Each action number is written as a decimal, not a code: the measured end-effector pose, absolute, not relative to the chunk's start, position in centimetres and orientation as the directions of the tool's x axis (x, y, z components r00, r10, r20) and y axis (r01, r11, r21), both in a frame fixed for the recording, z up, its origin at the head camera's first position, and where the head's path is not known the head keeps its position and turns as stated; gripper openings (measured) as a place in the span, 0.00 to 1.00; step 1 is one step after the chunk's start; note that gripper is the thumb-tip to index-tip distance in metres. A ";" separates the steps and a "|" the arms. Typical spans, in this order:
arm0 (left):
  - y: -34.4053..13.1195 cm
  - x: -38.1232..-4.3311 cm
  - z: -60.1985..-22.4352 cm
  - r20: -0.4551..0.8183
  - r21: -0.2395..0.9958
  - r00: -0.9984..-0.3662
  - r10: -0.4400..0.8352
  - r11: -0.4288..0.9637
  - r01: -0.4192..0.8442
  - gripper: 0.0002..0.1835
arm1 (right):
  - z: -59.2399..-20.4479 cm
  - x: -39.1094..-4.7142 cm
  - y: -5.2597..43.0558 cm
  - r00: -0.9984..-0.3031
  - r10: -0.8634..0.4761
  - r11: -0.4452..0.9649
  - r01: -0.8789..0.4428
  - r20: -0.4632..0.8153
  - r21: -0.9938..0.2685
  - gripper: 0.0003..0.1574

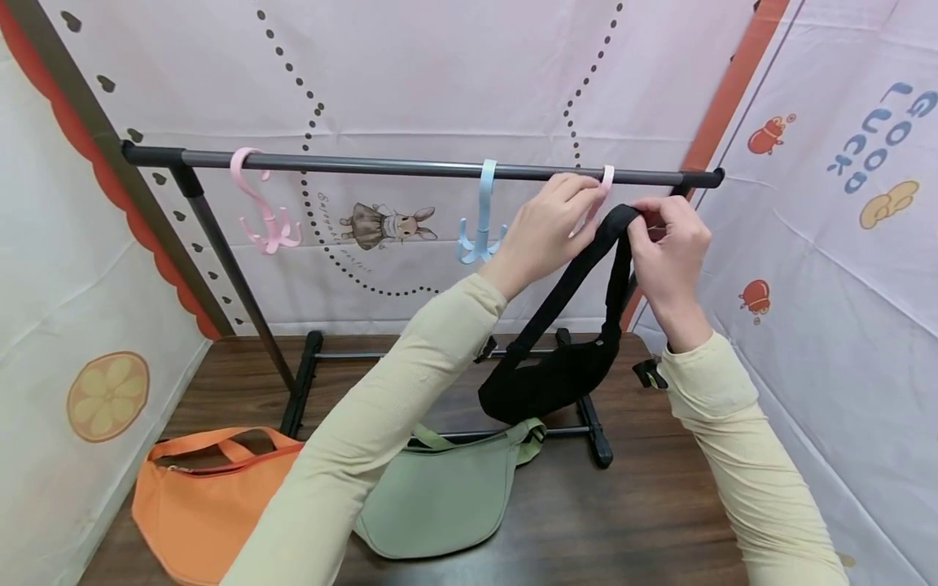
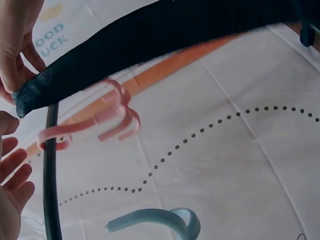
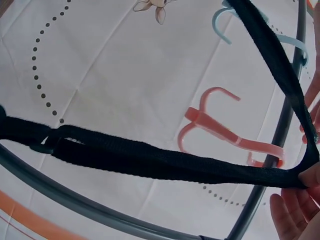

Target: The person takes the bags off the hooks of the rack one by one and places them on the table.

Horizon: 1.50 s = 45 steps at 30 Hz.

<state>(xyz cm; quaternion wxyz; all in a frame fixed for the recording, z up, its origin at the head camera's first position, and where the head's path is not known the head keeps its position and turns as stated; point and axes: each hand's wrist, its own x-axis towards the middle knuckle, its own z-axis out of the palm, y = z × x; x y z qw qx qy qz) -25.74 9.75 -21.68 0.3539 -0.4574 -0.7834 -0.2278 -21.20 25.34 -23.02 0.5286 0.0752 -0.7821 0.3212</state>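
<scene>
A black shoulder bag [image 1: 560, 378] hangs by its strap [image 3: 135, 157] from my right hand [image 1: 670, 252], whose thumb and fingers pinch the top of the loop. Just left of it, my left hand [image 1: 553, 228] reaches up beside the strap, and in the left wrist view its fingers [image 2: 19, 175] are extended, apart from each other. Behind that hand, a pink hook [image 2: 112, 115] with several prongs hangs on the dark rail [image 2: 51, 190]; in the head view, the hand and strap hide most of it.
A blue hook [image 1: 481, 220] and another pink hook [image 1: 267, 212] hang farther left along the rail. On the wooden table [image 1: 623, 513] lie an orange bag [image 1: 198, 513] and a green bag [image 1: 443, 496]. The rack's black foot [image 1: 595, 435] stands near the green bag. Printed cloth surrounds the table.
</scene>
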 end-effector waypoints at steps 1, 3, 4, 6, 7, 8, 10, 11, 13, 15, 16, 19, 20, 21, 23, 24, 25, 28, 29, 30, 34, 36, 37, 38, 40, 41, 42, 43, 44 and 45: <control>9.5 -25.4 -22.0 0.766 0.042 -0.327 0.554 0.463 0.885 0.16 | -23.0 -21.1 25.4 -0.423 0.223 0.782 -0.460 0.878 -0.420 0.09; 9.0 -24.9 -22.6 0.772 0.053 -0.315 0.553 0.437 0.898 0.15 | -23.0 -20.8 25.4 -0.412 0.224 0.781 -0.466 0.883 -0.415 0.09; 8.8 -24.6 -23.0 0.774 0.057 -0.307 0.553 0.423 0.904 0.14 | -22.9 -20.6 25.5 -0.408 0.225 0.780 -0.469 0.885 -0.414 0.09; 8.2 -24.1 -24.0 0.776 0.068 -0.297 0.556 0.395 0.916 0.14 | -22.8 -20.3 25.6 -0.402 0.222 0.783 -0.469 0.888 -0.408 0.09; 7.8 -23.9 -24.6 0.775 0.073 -0.294 0.559 0.382 0.921 0.15 | -22.8 -20.2 25.7 -0.403 0.227 0.784 -0.465 0.887 -0.412 0.09; 7.5 -23.7 -25.2 0.771 0.079 -0.296 0.564 0.377 0.923 0.15 | -22.8 -20.1 25.8 -0.404 0.219 0.789 -0.462 0.888 -0.405 0.10; 6.8 -23.4 -26.5 0.763 0.094 -0.302 0.572 0.364 0.927 0.16 | -22.7 -19.8 26.0 -0.409 0.211 0.795 -0.456 0.888 -0.400 0.11; 6.5 -23.2 -27.2 0.757 0.101 -0.307 0.577 0.360 0.928 0.16 | -22.7 -19.7 26.0 -0.410 0.205 0.799 -0.455 0.889 -0.394 0.11; 5.9 -22.9 -28.7 0.740 0.123 -0.323 0.590 0.353 0.928 0.17 | -22.7 -19.6 26.1 -0.410 0.204 0.800 -0.453 0.889 -0.393 0.12; 5.4 -22.6 -30.2 0.716 0.157 -0.352 0.603 0.352 0.923 0.19 | -22.6 -19.5 26.2 -0.404 0.195 0.804 -0.456 0.894 -0.382 0.12; 5.1 -22.5 -31.0 0.702 0.180 -0.374 0.607 0.356 0.917 0.21 | -22.6 -19.5 26.2 -0.400 0.197 0.805 -0.456 0.895 -0.381 0.12; 4.3 -22.3 -33.5 0.642 0.266 -0.461 0.613 0.386 0.883 0.26 | -22.5 -19.4 26.1 -0.394 0.198 0.809 -0.451 0.897 -0.376 0.12; 4.0 -22.2 -34.3 0.619 0.298 -0.496 0.609 0.402 0.866 0.27 | -22.4 -19.4 26.1 -0.397 0.208 0.806 -0.448 0.894 -0.387 0.12; 3.7 -22.2 -35.2 0.597 0.330 -0.530 0.602 0.417 0.847 0.28 | -22.4 -19.3 26.0 -0.402 0.222 0.801 -0.445 0.889 -0.401 0.12; 3.2 -22.0 -37.0 0.548 0.400 -0.597 0.586 0.444 0.802 0.31 | -22.3 -19.1 25.9 -0.413 0.232 0.801 -0.432 0.881 -0.414 0.12; 2.9 -21.9 -37.9 0.521 0.434 -0.630 0.576 0.456 0.777 0.32 | -22.3 -19.0 25.9 -0.419 0.237 0.802 -0.425 0.877 -0.420 0.12; 2.6 -21.8 -38.8 0.488 0.469 -0.664 0.566 0.472 0.747 0.33 | -22.3 -18.9 25.9 -0.424 0.241 0.801 -0.421 0.873 -0.425 0.12; 1.9 -21.5 -41.4 0.394 0.580 -0.756 0.522 0.497 0.646 0.35 | -22.2 -18.8 25.9 -0.425 0.245 0.797 -0.424 0.872 -0.431 0.12; 1.7 -21.4 -42.2 0.368 0.615 -0.780 0.506 0.497 0.613 0.35 | -22.2 -18.8 26.0 -0.420 0.232 0.802 -0.428 0.877 -0.417 0.13; 1.6 -21.3 -43.0 0.351 0.640 -0.798 0.490 0.496 0.587 0.35 | -22.2 -18.8 26.0 -0.414 0.219 0.806 -0.434 0.884 -0.403 0.13; 1.3 -21.1 -45.7 0.331 0.763 -0.841 0.428 0.404 0.505 0.32 | -22.0 -18.7 26.0 -0.390 0.179 0.816 -0.453 0.903 -0.358 0.13; 1.3 -21.0 -46.7 0.328 0.812 -0.855 0.401 0.343 0.472 0.30 | -21.9 -18.7 25.9 -0.387 0.185 0.813 -0.456 0.904 -0.361 0.13; 1.3 -20.9 -47.2 0.315 0.840 -0.867 0.385 0.312 0.444 0.29 | -21.9 -18.7 25.8 -0.385 0.193 0.810 -0.457 0.902 -0.368 0.13; 1.3 -20.7 -47.5 0.302 0.865 -0.879 0.369 0.281 0.415 0.28 | -21.8 -18.6 25.7 -0.383 0.202 0.807 -0.456 0.901 -0.375 0.12; 1.4 -20.5 -48.1 0.256 0.913 -0.905 0.341 0.222 0.342 0.26 | -21.7 -18.5 25.6 -0.383 0.199 0.810 -0.454 0.902 -0.371 0.13; 1.5 -20.4 -48.4 0.236 0.932 -0.916 0.325 0.193 0.308 0.25 | -21.6 -18.5 25.5 -0.382 0.210 0.805 -0.455 0.900 -0.381 0.12; 1.6 -20.3 -48.6 0.220 0.946 -0.925 0.309 0.166 0.280 0.25 | -21.6 -18.4 25.4 -0.380 0.219 0.801 -0.455 0.899 -0.388 0.12; 1.8 -20.1 -48.6 0.201 0.960 -0.935 0.292 0.131 0.247 0.24 | -21.5 -18.4 25.4 -0.380 0.221 0.802 -0.454 0.898 -0.389 0.11; 1.9 -19.9 -48.5 0.188 0.971 -0.942 0.277 0.094 0.221 0.23 | -21.4 -18.3 25.3 -0.380 0.222 0.801 -0.455 0.898 -0.390 0.11; 2.0 -19.8 -48.4 0.176 0.978 -0.949 0.263 0.067 0.200 0.22 | -21.4 -18.3 25.3 -0.380 0.223 0.800 -0.455 0.898 -0.391 0.11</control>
